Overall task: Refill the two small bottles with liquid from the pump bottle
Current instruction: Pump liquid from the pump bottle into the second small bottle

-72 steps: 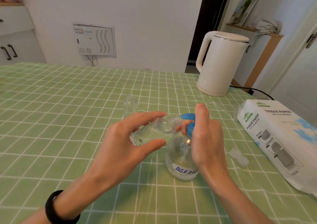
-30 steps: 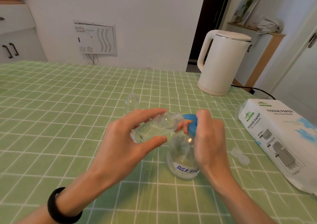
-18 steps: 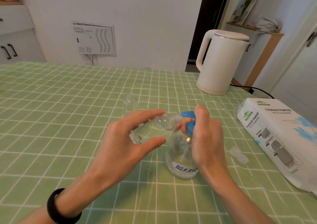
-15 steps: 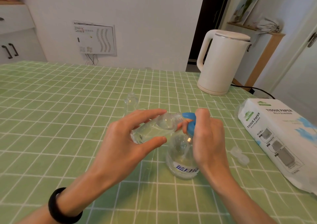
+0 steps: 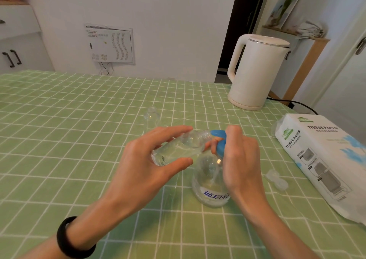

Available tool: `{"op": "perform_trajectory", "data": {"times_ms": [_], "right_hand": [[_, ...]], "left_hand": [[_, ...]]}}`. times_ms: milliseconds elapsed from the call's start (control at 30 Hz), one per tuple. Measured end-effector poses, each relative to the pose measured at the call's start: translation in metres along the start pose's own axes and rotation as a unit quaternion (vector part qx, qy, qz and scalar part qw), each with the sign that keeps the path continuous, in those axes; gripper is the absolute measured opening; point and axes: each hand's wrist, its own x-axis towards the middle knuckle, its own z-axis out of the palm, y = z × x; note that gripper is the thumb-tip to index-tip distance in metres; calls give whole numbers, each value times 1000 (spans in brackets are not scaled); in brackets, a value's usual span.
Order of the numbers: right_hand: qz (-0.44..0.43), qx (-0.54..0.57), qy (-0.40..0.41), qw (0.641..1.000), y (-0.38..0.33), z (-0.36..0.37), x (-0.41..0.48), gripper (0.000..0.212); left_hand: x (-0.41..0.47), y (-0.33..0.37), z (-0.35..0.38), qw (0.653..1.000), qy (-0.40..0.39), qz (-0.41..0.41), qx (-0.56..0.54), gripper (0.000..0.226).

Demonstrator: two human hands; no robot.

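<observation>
Seeing left hand (image 5: pixel 144 167) fingers clamping tilted small bottle (image 5: pixel 178 149), mouth meeting blue nozzle. Right hand (image 5: pixel 241 159) fingers closing on pump bottle (image 5: pixel 210 183) head, standing on table (image 5: pixel 59 130). Second bottle (image 5: pixel 151 116) sitting behind, apart.

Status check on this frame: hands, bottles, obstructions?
Left hand holds small bottle tilted at blue nozzle. Right hand on pump bottle. Second small bottle waits uncapped. Nothing obstructing.

My table (image 5: pixel 59 132) wears a green checked cloth. At eleven o'clock a white wall (image 5: pixel 158 11) carries a vented panel (image 5: pixel 111 43); grey cabinets (image 5: pixel 17 46) stand at ten, a dark doorway (image 5: pixel 241 26) at one, a wooden shelf (image 5: pixel 309 46) at two.
</observation>
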Motion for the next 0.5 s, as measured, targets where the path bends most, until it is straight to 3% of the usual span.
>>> {"op": "perform_trajectory", "data": {"times_ms": [333,500], "right_hand": [[5,-19,15,1000,1,2,-1,69],[1,-18,9,1000,0,0,0,61]], "left_hand": [[0,1,0,1000,0,1,0,54],[0,0,0,1000,3,2,1,55]]}}
